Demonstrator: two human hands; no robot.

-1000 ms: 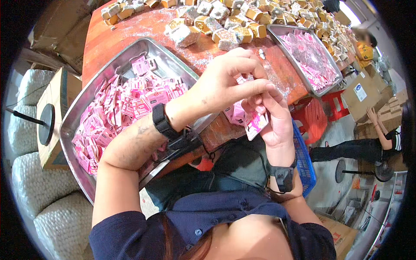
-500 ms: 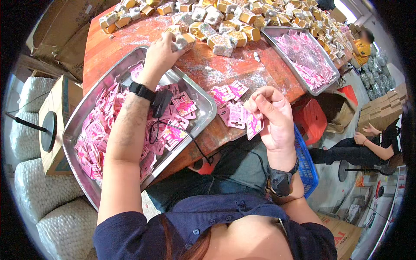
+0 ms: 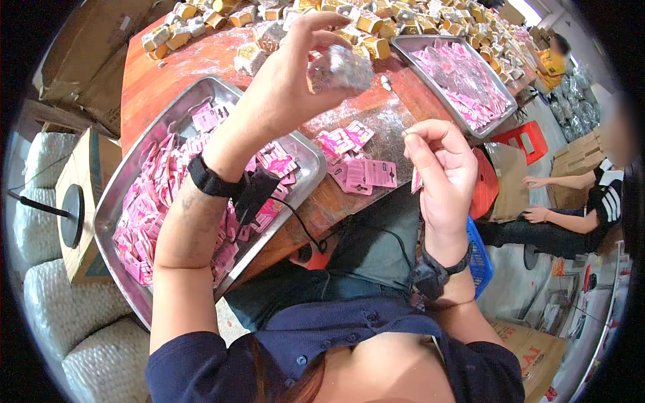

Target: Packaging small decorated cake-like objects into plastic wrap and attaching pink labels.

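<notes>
My left hand is raised over the table, its fingers curled round a small chunky block with a grey, glittery, speckled surface, slightly blurred. Held up above the table's near edge, my right hand pinches a small pink printed card between thumb and fingers; most of that card is hidden by the hand. Between the hands, a few loose pink cards lie overlapping on the red-brown tabletop. Beneath my left forearm stands a metal tray heaped with pink cards.
Many gold-sided blocks with speckled tops cover the table's far side. A second metal tray of pink cards stands at the right. A cable hangs from my left wrist device. Beyond are a blue basket, a red stool and another person.
My left hand has lifted the speckled block off the far pile and brought it right and nearer. My right hand has shifted slightly right with its card.
</notes>
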